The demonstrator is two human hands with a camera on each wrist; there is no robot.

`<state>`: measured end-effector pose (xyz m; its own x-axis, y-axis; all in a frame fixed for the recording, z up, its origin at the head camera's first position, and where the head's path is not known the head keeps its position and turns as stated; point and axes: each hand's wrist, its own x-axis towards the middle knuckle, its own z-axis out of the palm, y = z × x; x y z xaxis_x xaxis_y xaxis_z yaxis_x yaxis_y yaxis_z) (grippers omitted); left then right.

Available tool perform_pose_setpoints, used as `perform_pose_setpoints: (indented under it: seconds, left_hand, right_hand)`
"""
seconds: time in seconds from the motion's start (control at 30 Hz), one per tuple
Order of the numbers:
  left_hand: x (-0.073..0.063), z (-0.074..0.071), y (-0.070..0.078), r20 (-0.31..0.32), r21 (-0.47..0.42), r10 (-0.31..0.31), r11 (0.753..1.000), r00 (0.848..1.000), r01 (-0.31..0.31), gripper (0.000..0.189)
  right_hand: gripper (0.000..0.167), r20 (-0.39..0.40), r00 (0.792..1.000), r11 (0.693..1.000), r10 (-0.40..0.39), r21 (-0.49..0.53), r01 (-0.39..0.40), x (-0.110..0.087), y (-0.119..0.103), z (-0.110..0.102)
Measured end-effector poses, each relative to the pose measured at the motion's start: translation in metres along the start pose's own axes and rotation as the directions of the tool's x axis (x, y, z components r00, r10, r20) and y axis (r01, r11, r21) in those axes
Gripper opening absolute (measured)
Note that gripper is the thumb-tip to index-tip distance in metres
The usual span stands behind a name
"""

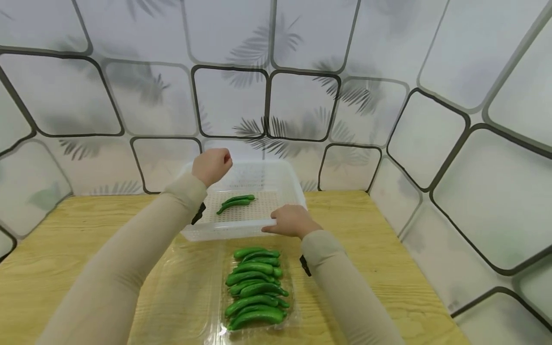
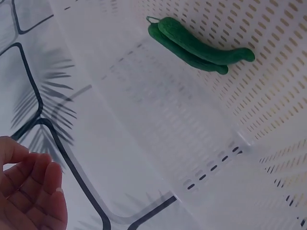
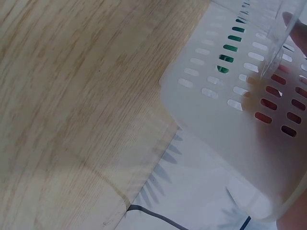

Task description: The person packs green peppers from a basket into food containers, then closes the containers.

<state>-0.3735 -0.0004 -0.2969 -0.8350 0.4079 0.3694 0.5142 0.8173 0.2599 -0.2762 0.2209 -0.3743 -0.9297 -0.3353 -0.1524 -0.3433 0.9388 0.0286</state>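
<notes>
A white slotted plastic basket (image 1: pixel 241 230) stands at the back of the table, with two slender, curved green vegetables (image 1: pixel 235 203) lying on its floor; they look like small cucumbers (image 2: pixel 196 45). My left hand (image 1: pixel 212 166) is raised over the basket's left side, its fingers (image 2: pixel 53 184) loosely curled around nothing. At the front right of the basket, my right hand (image 1: pixel 293 220) grips the rim; some of its fingers show through the wall slots in the right wrist view. Nearer me, a clear plastic clamshell (image 1: pixel 294 302) holds several similar green vegetables (image 1: pixel 254 287).
The clamshell's clear lid (image 1: pixel 185 292) lies folded open to the left on the wooden table (image 1: pixel 86 235). A patterned wall covering (image 1: pixel 233 103) rises directly behind the basket, and another wall (image 1: pixel 487 201) borders the table's right side.
</notes>
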Motion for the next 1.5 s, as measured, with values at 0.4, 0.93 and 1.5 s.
perform_pose_setpoints:
  seconds: [0.4,0.93,1.5]
  left_hand:
    - [0.014,0.024,-0.009,0.054,0.126,0.029,0.991,0.998,-0.035,0.018]
    - [0.013,0.067,-0.022,0.653,0.147,-0.034,0.986,0.757,-0.082,0.023]
    - [0.034,0.138,-0.080,0.776,0.233,-0.100,0.963,0.623,-0.136,0.021]
  right_hand:
    - [0.045,-0.003,1.000,1.000,0.001,-0.011,-0.001,-0.002,-0.002,-0.003]
    - [0.049,-0.028,1.000,1.000,0.004,-0.014,-0.005,0.001,0.000,0.000]
    - [0.048,-0.038,0.999,1.000,-0.007,-0.019,0.006,0.001,0.002,0.003]
